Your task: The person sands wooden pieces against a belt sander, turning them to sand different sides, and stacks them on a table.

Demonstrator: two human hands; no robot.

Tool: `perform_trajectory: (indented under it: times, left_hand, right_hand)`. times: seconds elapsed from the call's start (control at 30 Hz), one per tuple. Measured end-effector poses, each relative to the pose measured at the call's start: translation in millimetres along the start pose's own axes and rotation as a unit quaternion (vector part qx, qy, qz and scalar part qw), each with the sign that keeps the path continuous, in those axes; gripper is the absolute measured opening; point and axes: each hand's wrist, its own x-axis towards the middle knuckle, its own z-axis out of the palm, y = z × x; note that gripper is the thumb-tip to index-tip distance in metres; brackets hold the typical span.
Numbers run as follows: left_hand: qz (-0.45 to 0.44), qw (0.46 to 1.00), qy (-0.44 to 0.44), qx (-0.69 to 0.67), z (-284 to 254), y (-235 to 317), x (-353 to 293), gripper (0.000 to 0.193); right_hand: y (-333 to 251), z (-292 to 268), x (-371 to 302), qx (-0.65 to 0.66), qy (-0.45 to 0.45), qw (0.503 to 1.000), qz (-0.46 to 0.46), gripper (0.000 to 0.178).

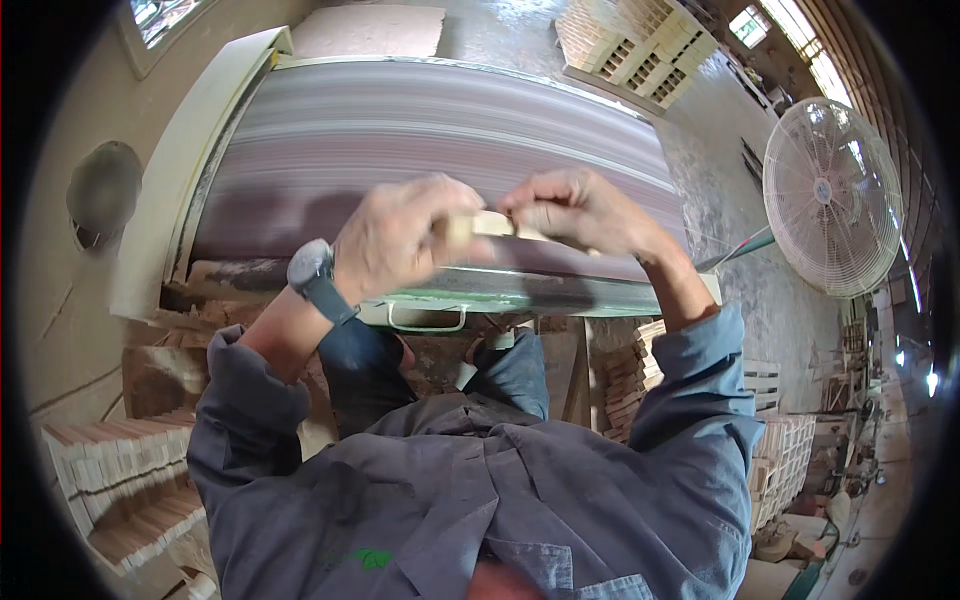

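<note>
A pale wooden block [492, 223] spans the gap between my two hands, above the near part of a wide sanding belt [430, 120]. My left hand [398, 228], with a dark watch [312, 265] at its wrist, is closed around the block's left end. The fingers of my right hand [585, 212] are bent and pinch its right part. Motion smears both hands a little, and they cover much of the block. The belt is streaked purple-grey and looks blurred along its width.
A green machine edge with a metal handle [428, 318] runs before my legs. Wooden pieces [125, 480] are stacked at the left, more [632, 375] at the right. A large fan [832, 197] stands right of the machine; a pallet of stacked blocks [640, 45] lies beyond it.
</note>
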Motion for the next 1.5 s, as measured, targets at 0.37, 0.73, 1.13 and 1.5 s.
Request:
perform_trajectory:
  times: [0.37, 0.73, 1.13, 1.5]
  left_hand:
    - [-0.547, 0.806, 0.142, -0.178, -37.3, -59.6, -20.1, 0.059]
    - [-0.241, 0.896, -0.16, 0.338, -22.1, -178.8, -93.7, 0.058]
    - [-0.215, 0.891, -0.194, 0.35, 34.2, -192.9, -42.2, 0.067]
    - [-0.175, 0.903, -0.199, 0.338, 79.6, -182.7, -13.7, 0.069]
  right_hand:
    - [30.5, 74.1, 113.3, -0.309, 0.223, 0.85, -0.363, 0.016]
    - [94.3, 104.3, 249.7, -0.146, 0.194, 0.894, -0.376, 0.007]
    - [140.9, 43.5, 240.3, -0.161, 0.189, 0.912, -0.326, 0.013]
    - [168.9, 16.7, 194.7, -0.153, 0.198, 0.927, -0.28, 0.013]
